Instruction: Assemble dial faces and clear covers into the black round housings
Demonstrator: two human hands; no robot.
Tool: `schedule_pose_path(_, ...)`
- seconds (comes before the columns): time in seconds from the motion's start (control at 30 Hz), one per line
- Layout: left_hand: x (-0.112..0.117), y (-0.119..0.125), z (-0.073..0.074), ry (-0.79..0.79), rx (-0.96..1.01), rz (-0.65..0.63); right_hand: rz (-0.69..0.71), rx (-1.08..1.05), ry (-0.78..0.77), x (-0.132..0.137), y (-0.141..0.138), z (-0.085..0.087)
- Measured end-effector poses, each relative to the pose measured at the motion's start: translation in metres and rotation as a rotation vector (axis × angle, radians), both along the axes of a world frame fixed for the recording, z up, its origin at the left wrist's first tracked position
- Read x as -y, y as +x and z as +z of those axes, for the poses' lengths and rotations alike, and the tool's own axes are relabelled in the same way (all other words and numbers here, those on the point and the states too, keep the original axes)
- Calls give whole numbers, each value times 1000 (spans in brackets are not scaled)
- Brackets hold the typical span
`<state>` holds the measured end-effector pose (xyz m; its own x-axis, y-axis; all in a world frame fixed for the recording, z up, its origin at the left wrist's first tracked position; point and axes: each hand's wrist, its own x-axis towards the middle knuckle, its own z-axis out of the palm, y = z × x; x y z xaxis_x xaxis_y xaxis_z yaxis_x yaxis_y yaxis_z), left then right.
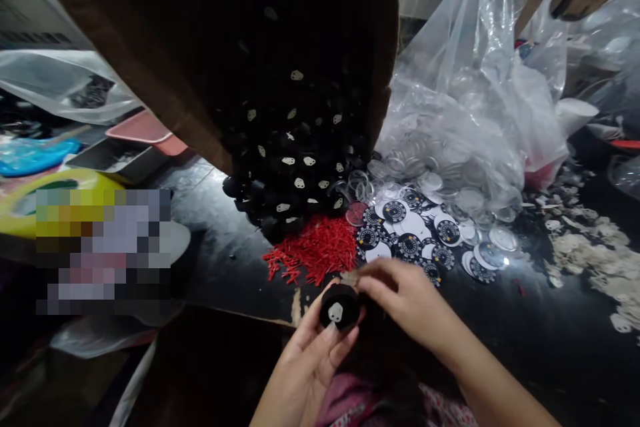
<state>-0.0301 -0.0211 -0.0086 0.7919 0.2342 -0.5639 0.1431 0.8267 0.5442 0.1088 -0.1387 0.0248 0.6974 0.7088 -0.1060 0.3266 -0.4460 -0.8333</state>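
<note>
My left hand (305,357) holds a small round black part (340,307) with a pale piece at its middle, fingers curled round it. My right hand (400,297) is just above and right of it, fingertips pinched together at the part's top edge; what they pinch is too small to name. Beyond the hands lies a heap of thin red pins (315,250). A pile of the same black parts (290,173) spills from a tipped cardboard box (165,80). Black-and-white printed discs (410,233) lie spread to the right of the pins.
A large clear plastic bag (465,113) of transparent round covers sits behind the discs. Pale scraps (595,253) litter the dark table at right. At left are a pink tray (145,130), a yellow-green object (60,190) and more plastic bags.
</note>
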Motion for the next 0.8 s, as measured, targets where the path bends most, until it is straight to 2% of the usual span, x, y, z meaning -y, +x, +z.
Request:
schedule_pose_path(0.1,0,4,7,-24,-3,20,-84,399,-242,-6,27,-1)
schedule_pose_path(0.17,-1,5,9,-14,30,55,-78,481,-289,-12,42,-5)
schedule_pose_path(0.23,-3,6,10,-9,58,79,-85,469,-260,-15,50,-7)
schedule_pose_path(0.33,-6,10,11,-52,62,71,-122,422,-206,-13,45,-8)
schedule_pose_path(0.47,-9,22,17,-128,55,89,-115,125,-21,-4,23,-1)
schedule_pose_path(0.53,-9,29,20,-82,44,166,-166,-8,85,1,13,4)
schedule_pose_path(0.6,-7,34,21,-5,32,212,-245,-18,133,4,5,9)
schedule_pose_path(0.67,-3,35,20,45,31,171,-279,-4,173,3,-2,13)
schedule_pose_path(0.8,8,32,20,99,39,67,-202,22,197,-6,-13,17)
